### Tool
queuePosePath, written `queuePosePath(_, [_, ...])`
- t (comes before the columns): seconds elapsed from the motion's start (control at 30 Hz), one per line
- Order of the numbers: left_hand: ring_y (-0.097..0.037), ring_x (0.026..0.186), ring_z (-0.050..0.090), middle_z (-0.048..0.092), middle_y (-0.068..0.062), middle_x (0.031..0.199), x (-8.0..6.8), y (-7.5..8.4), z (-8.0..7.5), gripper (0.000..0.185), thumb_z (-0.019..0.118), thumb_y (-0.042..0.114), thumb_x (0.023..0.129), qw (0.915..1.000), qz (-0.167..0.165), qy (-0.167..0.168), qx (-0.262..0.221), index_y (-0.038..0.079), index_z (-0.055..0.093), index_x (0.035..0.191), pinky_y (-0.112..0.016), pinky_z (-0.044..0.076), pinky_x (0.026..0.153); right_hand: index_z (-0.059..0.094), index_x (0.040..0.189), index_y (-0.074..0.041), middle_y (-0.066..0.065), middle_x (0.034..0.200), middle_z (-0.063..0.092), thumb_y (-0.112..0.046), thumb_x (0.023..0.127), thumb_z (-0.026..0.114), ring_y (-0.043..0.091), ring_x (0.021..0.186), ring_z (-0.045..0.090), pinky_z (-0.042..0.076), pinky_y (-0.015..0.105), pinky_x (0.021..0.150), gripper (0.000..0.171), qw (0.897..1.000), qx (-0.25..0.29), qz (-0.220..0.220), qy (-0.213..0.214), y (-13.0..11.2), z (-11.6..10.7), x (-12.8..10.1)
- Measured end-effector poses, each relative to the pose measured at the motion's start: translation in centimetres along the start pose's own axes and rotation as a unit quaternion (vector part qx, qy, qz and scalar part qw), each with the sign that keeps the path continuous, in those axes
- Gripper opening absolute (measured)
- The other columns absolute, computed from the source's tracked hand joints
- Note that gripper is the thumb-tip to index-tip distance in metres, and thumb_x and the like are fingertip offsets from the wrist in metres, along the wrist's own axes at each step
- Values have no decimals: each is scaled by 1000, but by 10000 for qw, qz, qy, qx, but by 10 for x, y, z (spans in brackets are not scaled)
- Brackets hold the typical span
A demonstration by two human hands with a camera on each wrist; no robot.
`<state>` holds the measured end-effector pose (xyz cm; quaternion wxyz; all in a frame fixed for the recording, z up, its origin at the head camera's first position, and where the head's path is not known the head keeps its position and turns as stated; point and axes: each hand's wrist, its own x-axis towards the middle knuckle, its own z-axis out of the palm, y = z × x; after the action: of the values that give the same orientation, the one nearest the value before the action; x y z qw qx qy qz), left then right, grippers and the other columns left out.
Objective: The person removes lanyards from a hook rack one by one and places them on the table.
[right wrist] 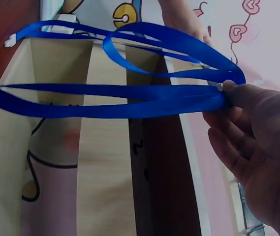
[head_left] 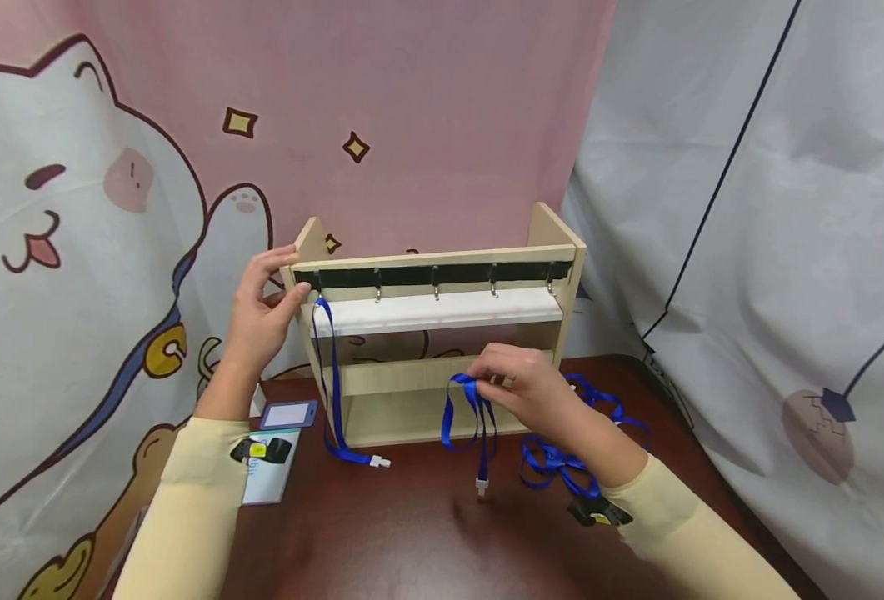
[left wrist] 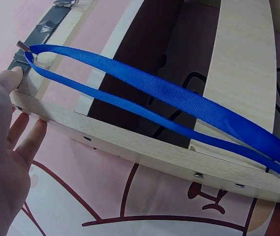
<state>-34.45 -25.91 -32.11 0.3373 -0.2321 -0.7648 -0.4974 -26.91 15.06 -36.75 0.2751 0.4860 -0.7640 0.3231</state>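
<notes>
My left hand (head_left: 260,312) grips the upper left corner of a wooden rack (head_left: 404,379), its thumb on the front black strip (left wrist: 46,27) and its fingers against the outer side panel. Beside that thumb, a blue lanyard (head_left: 337,392) hangs from the leftmost metal hook, its white clip (head_left: 380,461) low at the front. Between thumb and fingers, my right hand (head_left: 524,379) pinches a second blue lanyard (right wrist: 164,101) in front of the rack, below the row of hooks. The held lanyard's loops dangle, with a white clip (head_left: 482,486) at the bottom.
Several more metal hooks (head_left: 436,287) line the strip to the right. Other blue lanyards (head_left: 554,462) lie bunched on the dark table (head_left: 412,533) under my right forearm. A blue-framed badge holder (head_left: 289,414) and a white-blue packet (head_left: 269,479) lie at the left.
</notes>
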Motion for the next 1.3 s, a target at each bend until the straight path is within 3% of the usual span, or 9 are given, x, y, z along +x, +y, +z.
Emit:
queuePosePath(0.37, [-23,146,51,54,-2,162,-2,1,-3,43,74,2,106,10000,14,-17,3,6,64,147,-19,58,99,78,102,-9,-1,100,75,16,88,83,12,82,73,64,26,67,29,9994,-40,320,-131,13,0,-18])
queuePosePath(0.73, [-24,145,51,54,-3,162,-1,-2,-4,42,73,2,106,10000,35,14,-9,7,64,147,-19,58,98,80,102,-12,-2,102,74,14,89,84,13,87,70,60,29,66,30,9985,4,458,-302,21,20,-34])
queuePosePath(0.97, [-23,142,52,53,-3,162,0,-3,1,43,72,1,106,10000,14,-8,5,3,62,147,-16,57,96,79,104,-14,-5,104,72,13,91,83,6,81,63,58,25,65,30,9937,346,924,-538,22,35,-50])
queuePosePath(1.3, [-22,142,52,54,0,161,0,1,-1,42,74,3,106,10000,22,-9,-53,6,64,147,-19,58,97,79,104,-18,-9,103,73,8,95,81,7,87,66,59,26,68,28,9830,994,1388,-679,22,62,-66])
